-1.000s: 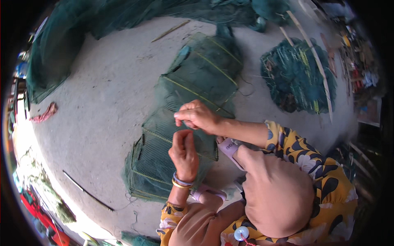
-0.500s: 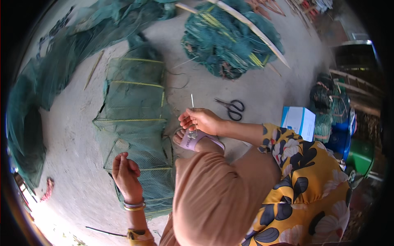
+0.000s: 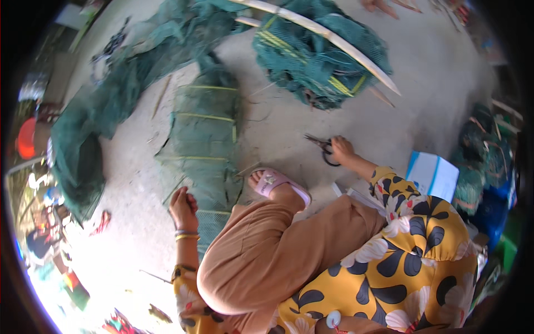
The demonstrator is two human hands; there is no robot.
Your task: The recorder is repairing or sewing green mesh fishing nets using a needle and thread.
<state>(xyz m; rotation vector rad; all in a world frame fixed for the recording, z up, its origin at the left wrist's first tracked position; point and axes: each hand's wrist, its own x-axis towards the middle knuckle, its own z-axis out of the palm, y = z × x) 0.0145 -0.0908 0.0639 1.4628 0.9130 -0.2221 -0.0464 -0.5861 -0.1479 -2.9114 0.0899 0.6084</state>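
Observation:
A long green mesh net trap with yellow-wrapped ribs lies on the floor in front of me. My left hand is closed at the trap's left edge, fingertips pinched together; what they hold, if anything, is too small to make out. Over to the right, my right hand grips the handle loops of dark scissors lying on the floor, blades pointing away to the left. My foot in a pink slipper stands just right of the trap.
A heap of green netting with a pale curved wooden strip over it lies ahead. Loose dark green netting spreads along the left. At right stand a white and blue box and bundled cord.
My right hand has moved right, from above the slipper to the scissors, and taken hold of them. The thin needle-like tool it held is out of sight. My view has shifted.

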